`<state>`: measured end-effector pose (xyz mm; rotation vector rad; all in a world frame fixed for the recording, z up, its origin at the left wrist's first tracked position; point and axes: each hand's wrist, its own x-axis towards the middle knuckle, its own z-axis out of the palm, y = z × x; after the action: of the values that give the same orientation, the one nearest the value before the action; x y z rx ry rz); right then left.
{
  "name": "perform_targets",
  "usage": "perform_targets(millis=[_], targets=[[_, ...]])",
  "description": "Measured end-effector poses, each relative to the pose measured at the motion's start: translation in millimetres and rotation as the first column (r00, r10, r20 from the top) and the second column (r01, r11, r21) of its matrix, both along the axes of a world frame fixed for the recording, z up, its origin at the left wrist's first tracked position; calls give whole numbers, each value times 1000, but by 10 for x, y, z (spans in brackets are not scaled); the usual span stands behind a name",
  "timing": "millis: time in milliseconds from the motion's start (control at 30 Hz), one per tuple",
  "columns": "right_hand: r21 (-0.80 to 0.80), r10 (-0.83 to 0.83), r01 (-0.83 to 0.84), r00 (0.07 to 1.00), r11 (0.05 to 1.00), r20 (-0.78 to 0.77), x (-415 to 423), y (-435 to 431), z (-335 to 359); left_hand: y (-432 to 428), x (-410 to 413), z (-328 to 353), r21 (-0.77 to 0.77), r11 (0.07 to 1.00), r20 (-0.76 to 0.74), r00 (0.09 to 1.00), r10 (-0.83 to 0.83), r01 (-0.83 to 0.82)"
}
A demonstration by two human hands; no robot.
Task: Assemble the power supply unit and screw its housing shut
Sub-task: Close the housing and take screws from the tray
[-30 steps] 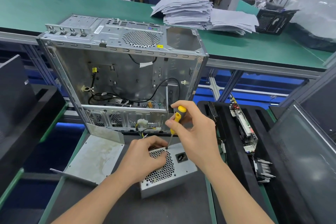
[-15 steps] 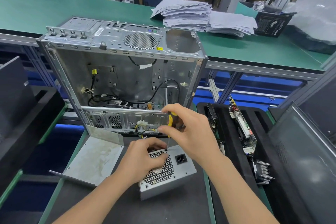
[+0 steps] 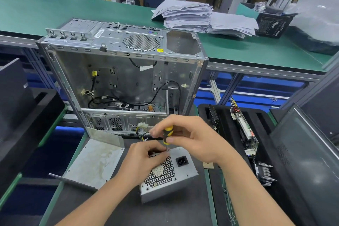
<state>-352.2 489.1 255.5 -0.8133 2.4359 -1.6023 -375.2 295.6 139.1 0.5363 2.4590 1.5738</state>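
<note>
A grey power supply unit (image 3: pixel 185 170) with a honeycomb fan grille and a black socket stands on the dark mat in front of me. My left hand (image 3: pixel 141 161) rests on its top left, fingers curled at the far edge beside the screwdriver's tip. My right hand (image 3: pixel 190 137) grips a yellow-and-black screwdriver (image 3: pixel 167 134) held upright, its tip on the unit's top edge. What lies under the left fingertips is hidden. Yellow and black wires with a white plug (image 3: pixel 142 126) run out behind the unit.
An open metal computer case (image 3: pixel 117 71) stands upright just behind the unit. A loose metal cover plate (image 3: pixel 93 163) lies to the left. A black foam tray (image 3: pixel 225 134) with circuit boards sits on the right. Stacked papers (image 3: pixel 185 16) lie on the green bench.
My right hand has turned around the screwdriver handle, which stays upright over the same spot on the unit. My left hand has stayed on the unit.
</note>
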Motion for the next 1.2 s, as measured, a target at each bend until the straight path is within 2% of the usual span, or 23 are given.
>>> perform_targets(millis=[100,200,333,500,667,733,867,933,1067,1133,1200], targets=[[52,-216,221,973,974,-78,-20,-37,-24,0,1,9,-42,999,-18,1000,3,-3],[53,-456,470,874,881,-168,-13,-117,-54,1,6,12,-56,998,-30,999,18,-19],[39,-609,634,757,772,-237,4,-239,-100,11,13,19,-46,999,-31,999,27,-29],[90,-674,723,676,685,-299,0,-326,-114,38,15,39,-50,998,-21,999,34,-35],[87,-729,772,626,630,-276,18,-343,-126,30,28,62,-45,999,-6,1000,30,-30],[79,-735,773,625,629,-264,18,-348,-115,25,26,61,-49,998,-7,1000,29,-29],[71,-691,719,686,691,-229,38,-329,-81,15,-2,43,-66,998,-27,1000,3,-4],[-4,-717,733,664,680,-211,81,-277,-52,-16,-49,27,-56,997,17,999,-52,53],[-200,-824,800,557,566,-101,188,-87,2,-116,-225,106,29,983,299,937,-181,181],[-234,-854,827,519,511,-32,242,26,-15,-122,-302,154,-36,979,287,941,-181,199],[-253,-874,850,485,463,31,320,159,-88,-71,-337,215,-182,962,188,968,-169,203]])
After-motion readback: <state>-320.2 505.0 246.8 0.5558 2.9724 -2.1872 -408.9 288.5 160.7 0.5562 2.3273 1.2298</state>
